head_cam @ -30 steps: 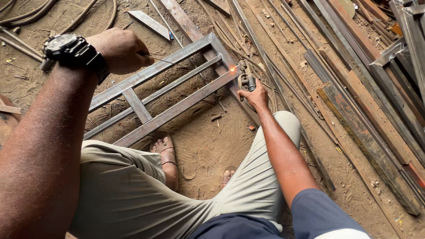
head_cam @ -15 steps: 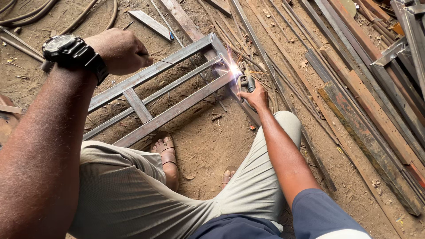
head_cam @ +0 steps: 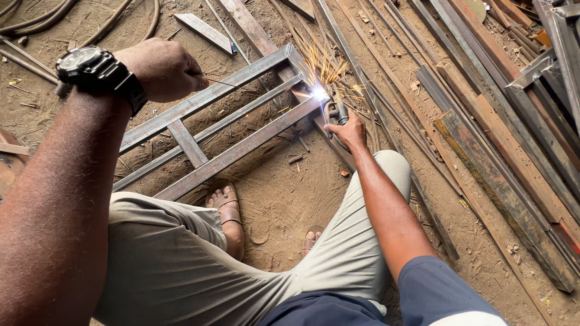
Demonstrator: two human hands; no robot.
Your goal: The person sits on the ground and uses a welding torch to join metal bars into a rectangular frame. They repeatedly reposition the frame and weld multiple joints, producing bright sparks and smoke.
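We sit on dusty ground (head_cam: pixel 284 199) among metal bars (head_cam: pixel 483 121) — our right hand (head_cam: pixel 345 130) grips a sparking welding holder (head_cam: pixel 339 112), our left hand (head_cam: pixel 163 69) is a fist pinching a thin rod (head_cam: pixel 226 83).

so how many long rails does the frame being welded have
3. The far rail lies by the left hand, the thin middle rail is next, and the near rail ends at the spark; more may be hidden.

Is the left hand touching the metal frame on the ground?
Apart. The head view shows the left hand raised as a fist above the metal frame, holding only a thin rod.
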